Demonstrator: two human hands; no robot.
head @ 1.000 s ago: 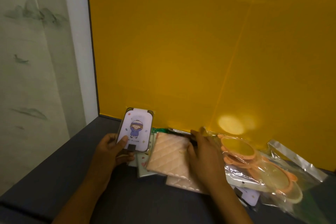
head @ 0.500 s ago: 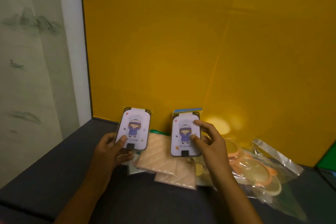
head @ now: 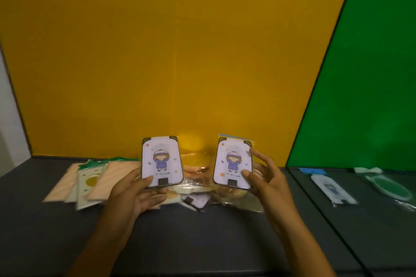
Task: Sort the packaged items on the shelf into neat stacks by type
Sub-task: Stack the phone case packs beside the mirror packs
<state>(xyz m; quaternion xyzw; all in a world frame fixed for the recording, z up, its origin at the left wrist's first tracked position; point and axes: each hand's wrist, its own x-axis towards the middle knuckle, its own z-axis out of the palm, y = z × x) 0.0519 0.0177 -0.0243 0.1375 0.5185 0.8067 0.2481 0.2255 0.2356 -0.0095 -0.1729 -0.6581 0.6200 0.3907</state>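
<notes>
L hand [head: 132,193] & R hand [head: 263,177] each grip glossy rounded-rect. cards.

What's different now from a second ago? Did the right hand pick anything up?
Yes. A second ago the right hand lay on the quilted peach packs; it has since taken a second cartoon-girl card pack from the pile and holds it upright, apart from the matching pack in the left hand. The left hand kept its pack throughout. The peach packs still lie on the dark shelf.
</notes>
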